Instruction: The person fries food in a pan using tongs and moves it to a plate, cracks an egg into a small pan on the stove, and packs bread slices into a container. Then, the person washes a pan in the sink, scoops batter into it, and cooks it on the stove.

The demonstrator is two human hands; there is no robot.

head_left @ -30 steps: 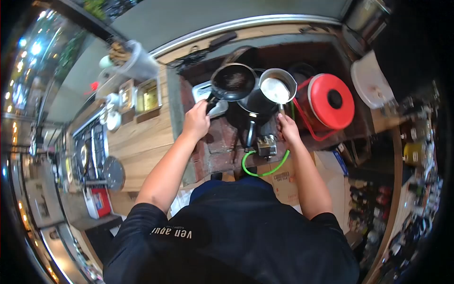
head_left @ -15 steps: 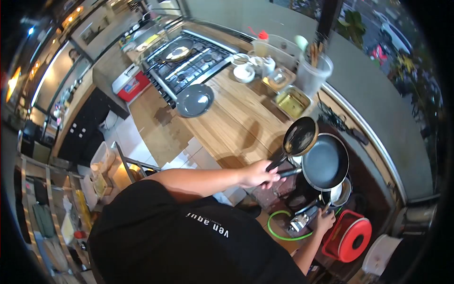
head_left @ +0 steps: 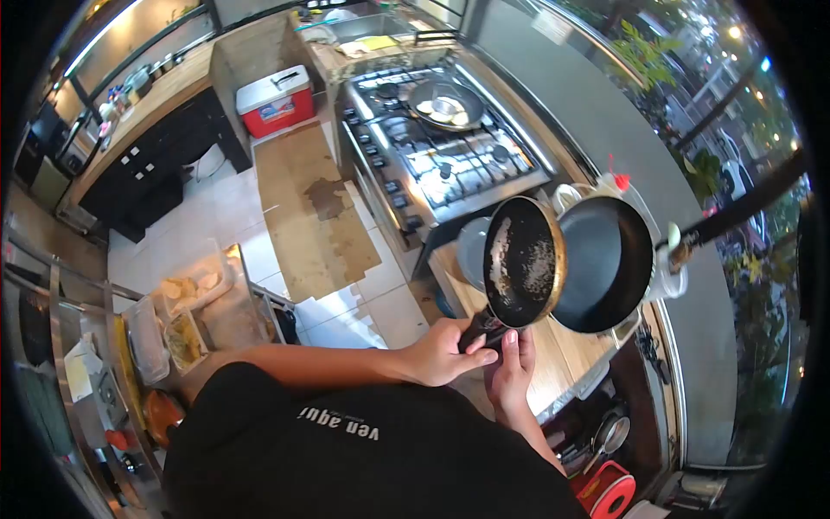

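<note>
My left hand (head_left: pixel 439 353) is closed around the black handle of a worn frying pan (head_left: pixel 521 264), whose inside is scratched and rim browned. Just behind it and to the right is a larger dark non-stick frying pan (head_left: pixel 609 264), partly covered by the worn one. My right hand (head_left: pixel 512 372) is beside the left, thumb up, its fingers closed at the larger pan's handle, which is mostly hidden. Both pans are raised above the wooden counter (head_left: pixel 566 350). A grey plate (head_left: pixel 473 253) shows partly behind the worn pan.
Ahead is a gas stove (head_left: pixel 450 160) with a pan (head_left: pixel 446 105) on a back burner. A red cooler (head_left: pixel 275 102) stands on the floor at the far left. Food tubs (head_left: pixel 199 290) sit at my left. Low on the right are a strainer (head_left: pixel 616 435) and a red-lidded pot (head_left: pixel 612 495).
The two pans have moved up and away from the low shelf at the right, toward the stove side. My right hand has come up from the shelf to the pan handles. My view has turned left.
</note>
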